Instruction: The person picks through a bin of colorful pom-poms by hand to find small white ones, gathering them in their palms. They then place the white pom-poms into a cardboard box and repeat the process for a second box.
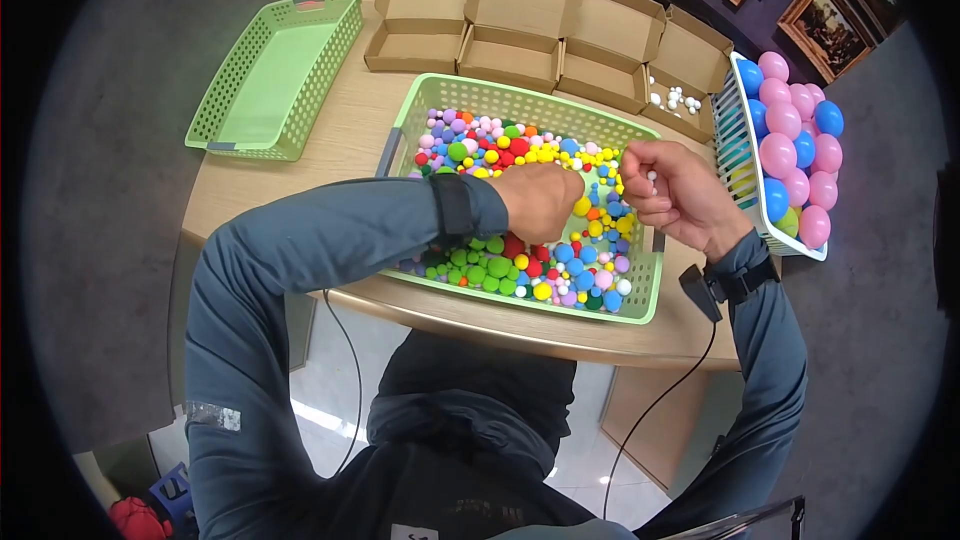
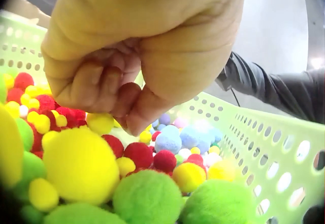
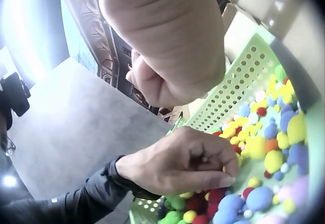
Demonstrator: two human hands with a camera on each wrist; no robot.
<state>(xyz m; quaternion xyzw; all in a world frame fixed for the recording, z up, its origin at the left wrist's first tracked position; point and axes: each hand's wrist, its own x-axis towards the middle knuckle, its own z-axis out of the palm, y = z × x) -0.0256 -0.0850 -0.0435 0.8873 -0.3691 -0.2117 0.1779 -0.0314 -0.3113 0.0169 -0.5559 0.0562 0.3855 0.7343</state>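
A green perforated basket (image 1: 648, 285) holds many fuzzy pom-poms (image 1: 500, 268) in several colours and sizes. Over its middle, close above the pom-poms, is my left hand (image 1: 540, 202) with fingers curled and thumb against the fingertips. In the right wrist view, a small white pom-pom (image 3: 204, 159) shows within that curl; the left wrist view hides it behind the fingers. My right hand (image 1: 680, 190) is raised at the basket's right end, palm partly up. Its curled fingers hold a small white pom-pom (image 1: 652, 176).
Behind the basket stand open cardboard boxes (image 1: 510, 55); the rightmost contains white pom-poms (image 1: 676, 98). Another green basket (image 1: 285, 70) sits at the table's left. At right, a white basket (image 1: 745, 130) is heaped with pink and blue balls (image 1: 785, 120). Cables hang from both wrists.
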